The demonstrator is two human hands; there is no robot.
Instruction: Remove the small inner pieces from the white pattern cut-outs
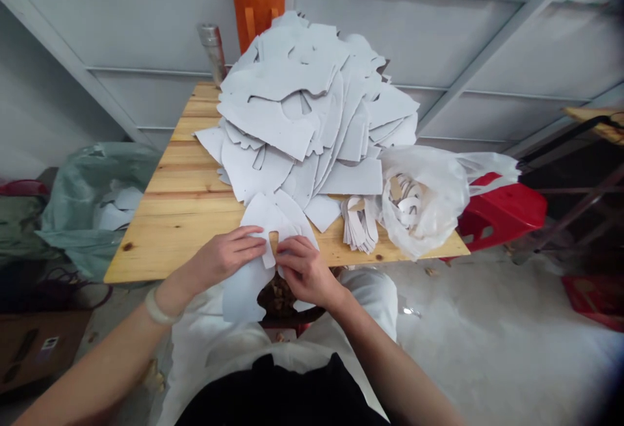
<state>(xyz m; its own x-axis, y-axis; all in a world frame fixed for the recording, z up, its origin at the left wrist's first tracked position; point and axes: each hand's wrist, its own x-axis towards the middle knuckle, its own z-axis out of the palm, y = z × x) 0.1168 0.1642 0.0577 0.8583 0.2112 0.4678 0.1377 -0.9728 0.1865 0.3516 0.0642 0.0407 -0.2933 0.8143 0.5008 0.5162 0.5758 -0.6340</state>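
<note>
I'm watching from afar: the left hand (234, 253) is lying over the white cut-out sheet (258, 210) at the front edge of the wooden table (160, 231), fingers straight, thumb hidden, so I can't tell its grip. The right hand (305, 268) is pinching that sheet beside its slot. Over left, a green bag (68, 211) is holding white scraps (127, 198); right, a clear bag (441, 198) is holding curved strips (408, 201). Behind the pile (316, 120), an orange bag (263, 0) is hiding its contents.
</note>
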